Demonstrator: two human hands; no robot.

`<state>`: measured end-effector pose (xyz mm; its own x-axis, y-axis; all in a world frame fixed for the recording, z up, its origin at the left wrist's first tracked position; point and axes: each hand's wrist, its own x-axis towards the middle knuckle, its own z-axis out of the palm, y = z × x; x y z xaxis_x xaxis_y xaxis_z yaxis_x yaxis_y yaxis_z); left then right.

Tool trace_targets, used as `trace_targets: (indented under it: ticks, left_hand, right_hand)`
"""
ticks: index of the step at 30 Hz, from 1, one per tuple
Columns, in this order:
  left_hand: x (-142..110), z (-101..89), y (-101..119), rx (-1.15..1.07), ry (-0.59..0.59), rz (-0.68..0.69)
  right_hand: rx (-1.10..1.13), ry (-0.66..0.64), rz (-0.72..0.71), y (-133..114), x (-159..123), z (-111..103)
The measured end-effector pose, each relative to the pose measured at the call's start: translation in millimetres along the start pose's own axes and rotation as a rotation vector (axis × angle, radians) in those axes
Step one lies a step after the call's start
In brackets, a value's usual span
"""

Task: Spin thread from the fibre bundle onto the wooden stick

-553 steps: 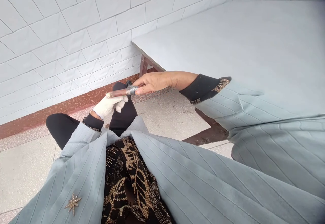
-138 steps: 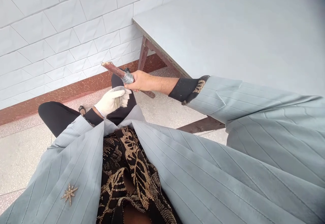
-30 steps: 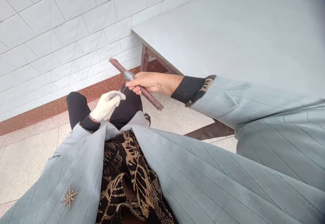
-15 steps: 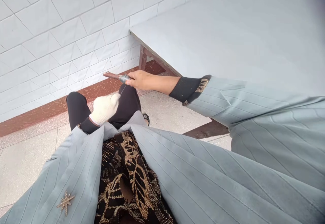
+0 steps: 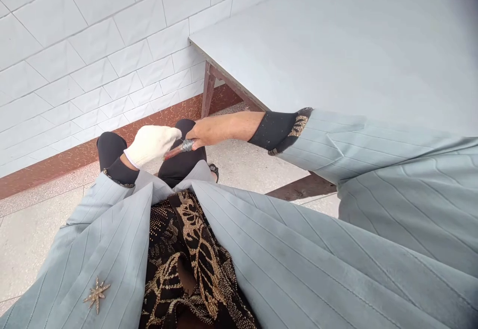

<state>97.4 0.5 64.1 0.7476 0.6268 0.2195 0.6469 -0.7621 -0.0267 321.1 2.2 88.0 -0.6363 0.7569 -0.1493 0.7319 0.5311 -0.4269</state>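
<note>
My bare right hand (image 5: pixel 201 131) is closed round one end of a reddish-brown stick (image 5: pixel 174 152), which points down and to the left. Grey metal wire (image 5: pixel 187 145) is wound in a tight coil on the stick, beside my fingers. Close by on the left, my left hand (image 5: pixel 152 144) wears a white knitted glove and has its fingers pinched together. A thin strand of the wire runs between the coil and the gloved fingertips. Both hands are just above my knees; the fingers' undersides are hidden.
A large pale tabletop (image 5: pixel 336 50) on brown wooden legs (image 5: pixel 207 90) stands on the right. White wall tiles (image 5: pixel 93 65) rise ahead above a reddish-brown skirting band (image 5: pixel 67 172). Speckled floor (image 5: pixel 254 167) shows below. My loose grey-blue jacket (image 5: pixel 269 239) hangs in front.
The stick's free end has swung from pointing up-left to pointing down-left as my right hand turned and lowered. My gloved left hand has risen slightly, closer to my right hand.
</note>
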Motion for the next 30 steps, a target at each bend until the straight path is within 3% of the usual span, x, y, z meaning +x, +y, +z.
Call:
trace_targets:
  ticks: [4,9,14,17,20,22,24,27,30]
  left_hand:
    - [5.9,-2.7,-8.0,-0.260,-0.047,-0.032]
    - [0.6,5.5,-14.7,-0.603,-0.110,-0.133]
    - [1.9,31.2,-15.8,-0.940,-0.034,-0.176]
    - [2.1,42.5,-4.1,-1.039,0.045,-0.252]
    - [-1.6,46.4,10.3,-1.155,0.074,-0.330]
    - [-5.3,44.5,15.7,-1.130,0.018,-0.281]
    - [-9.4,38.3,16.8,-0.953,-0.037,-0.195]
    - [-14.1,22.2,13.9,-0.600,-0.094,-0.090]
    - [-13.4,3.0,9.4,-0.325,-0.086,-0.061]
  right_hand:
    - [-0.246,-0.176,-0.160,-5.8,-3.9,-7.0]
    - [-0.305,-0.144,-0.223,-8.0,-4.7,-10.5]
    - [-0.187,-0.031,-0.241,1.6,-6.7,-2.4]
    - [-0.032,0.053,-0.171,-0.1,-11.5,-1.9]
    - [0.097,0.213,0.054,-2.7,-13.8,-8.7]
    - [0.137,0.282,0.217,0.8,-12.5,-15.1]
    - [0.113,0.309,0.300,9.2,-9.3,-19.4]
    - [-0.055,0.275,0.275,24.1,-3.7,-17.1]
    - [-0.246,0.138,0.179,29.8,-2.0,-7.3]
